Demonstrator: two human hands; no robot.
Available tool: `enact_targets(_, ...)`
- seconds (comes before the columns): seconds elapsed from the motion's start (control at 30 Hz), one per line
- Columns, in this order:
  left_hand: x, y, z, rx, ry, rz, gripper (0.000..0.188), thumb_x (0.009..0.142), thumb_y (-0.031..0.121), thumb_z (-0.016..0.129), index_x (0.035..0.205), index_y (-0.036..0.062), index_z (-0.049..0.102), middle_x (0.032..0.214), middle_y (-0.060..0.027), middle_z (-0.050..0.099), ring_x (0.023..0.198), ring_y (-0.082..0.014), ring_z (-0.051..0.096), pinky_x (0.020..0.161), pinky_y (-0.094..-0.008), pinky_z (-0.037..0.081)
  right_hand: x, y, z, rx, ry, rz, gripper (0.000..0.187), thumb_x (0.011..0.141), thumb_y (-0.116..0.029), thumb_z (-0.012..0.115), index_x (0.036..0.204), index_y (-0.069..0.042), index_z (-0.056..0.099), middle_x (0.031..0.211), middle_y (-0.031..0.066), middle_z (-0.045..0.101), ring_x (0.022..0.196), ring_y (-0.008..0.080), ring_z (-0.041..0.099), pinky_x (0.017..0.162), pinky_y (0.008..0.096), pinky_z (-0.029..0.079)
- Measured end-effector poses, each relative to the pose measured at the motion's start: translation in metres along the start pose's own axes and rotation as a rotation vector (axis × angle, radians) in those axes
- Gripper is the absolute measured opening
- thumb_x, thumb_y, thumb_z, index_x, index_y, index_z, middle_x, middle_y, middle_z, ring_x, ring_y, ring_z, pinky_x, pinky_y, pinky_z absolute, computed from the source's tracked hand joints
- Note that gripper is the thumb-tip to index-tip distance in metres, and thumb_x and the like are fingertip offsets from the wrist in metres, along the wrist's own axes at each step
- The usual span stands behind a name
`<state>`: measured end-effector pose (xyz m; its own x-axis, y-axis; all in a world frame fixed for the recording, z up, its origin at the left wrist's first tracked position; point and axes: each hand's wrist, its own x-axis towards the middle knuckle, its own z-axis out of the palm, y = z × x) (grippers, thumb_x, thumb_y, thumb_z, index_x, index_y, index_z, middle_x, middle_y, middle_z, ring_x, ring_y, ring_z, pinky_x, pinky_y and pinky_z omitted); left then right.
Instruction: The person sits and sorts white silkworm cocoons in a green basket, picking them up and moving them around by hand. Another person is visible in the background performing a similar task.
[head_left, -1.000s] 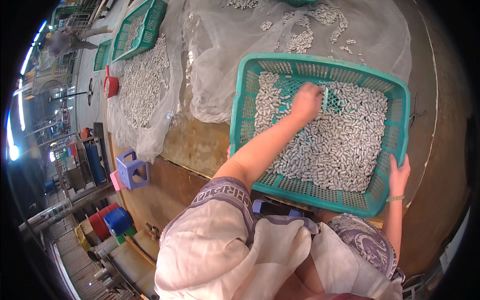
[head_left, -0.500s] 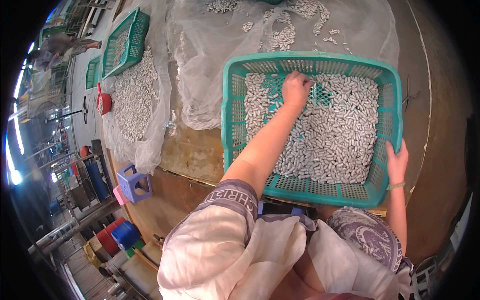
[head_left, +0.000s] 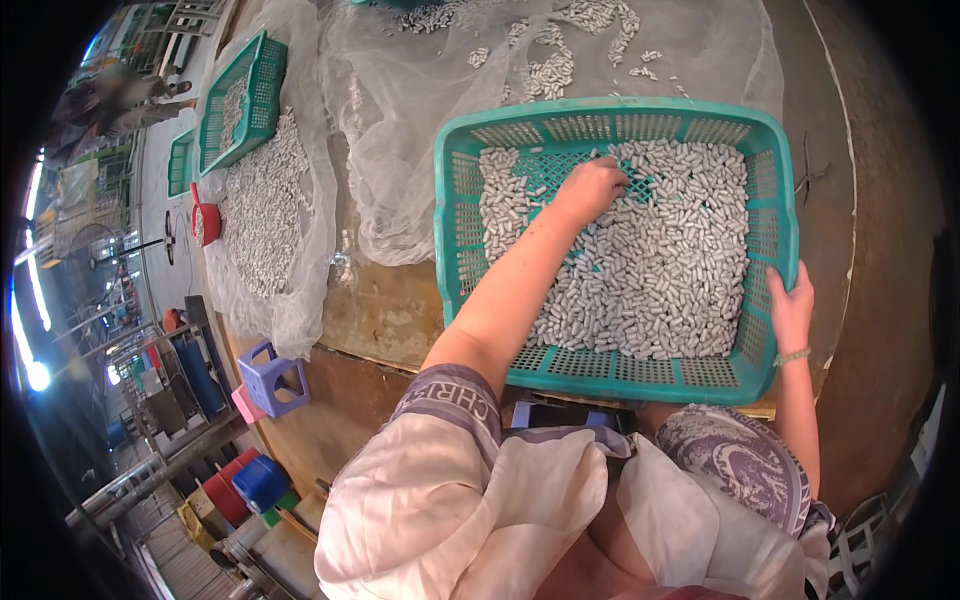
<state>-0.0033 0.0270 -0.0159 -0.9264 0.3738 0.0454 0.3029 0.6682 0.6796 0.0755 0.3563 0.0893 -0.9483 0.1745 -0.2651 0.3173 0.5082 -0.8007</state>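
Silvery pellets lie in a loose layer on the floor of our green basket, as we see from the head view, thickest across its middle and right, with a smaller band along the left wall and a patch of bare mesh floor showing between them near the far side. Our left hand reaches over the near wall and lies at the edge of that bare patch, its fingers curled and drawn together; we cannot tell whether a pellet is pinched between them. Our right hand lies against the outer right side of the basket, close to the near corner, thumb up along the wall; part of its fingers is hidden, so we cannot tell how firmly they close on it. We see a bracelet of pale green beads on that wrist. Beyond the basket, a sheer white cloth is spread in folds over the work surface, with small scattered clusters of pellets on it. To our left, a broad heap of similar pieces lies beside a red scoop and a second green basket, which holds more of them. Lower on that side we see a purple stool near a blue container. A blurred person is visible at the far left.
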Motion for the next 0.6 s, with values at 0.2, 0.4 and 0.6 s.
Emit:
enact_targets(0.2, 0.004, 0.012, -0.002, -0.195, 0.015, -0.243, 0.007, 0.072, 0.008, 0.063, 0.077, 0.0054, 0.067, 0.086, -0.0132, 0.064, 0.077, -0.0306, 0.062, 0.071, -0.0388, 0.051, 0.001, 0.003, -0.002, -0.01, 0.015, -0.017, 0.02, 0.083, -0.013, 0.061, 0.096, 0.001, 0.056, 0.076, 0.0051, 0.061, 0.065, 0.0101, 0.053, 0.059, 0.0274, 0.044)
enact_targets(0.4, 0.004, 0.011, 0.018, 0.051, -0.024, -0.002, 0.008, 0.073, 0.005, 0.061, 0.078, 0.0044, 0.067, 0.082, -0.014, 0.064, 0.077, -0.0304, 0.063, 0.069, -0.0395, 0.05, 0.0, -0.004, 0.002, -0.007, 0.021, 0.005, 0.018, 0.083, -0.013, 0.061, 0.093, 0.001, 0.056, 0.074, 0.0045, 0.06, 0.064, 0.0101, 0.053, 0.059, 0.0275, 0.044)
enact_targets(0.6, 0.01, 0.006, -0.003, 0.136, -0.008, 0.101, 0.01, 0.073, 0.006, 0.062, 0.082, 0.0053, 0.067, 0.082, -0.014, 0.064, 0.076, -0.0318, 0.062, 0.068, -0.0399, 0.05, -0.002, -0.003, 0.004, -0.023, 0.033, -0.018, 0.019, 0.083, -0.013, 0.061, 0.093, 0.002, 0.056, 0.075, 0.0052, 0.06, 0.066, 0.0106, 0.053, 0.061, 0.0277, 0.044)
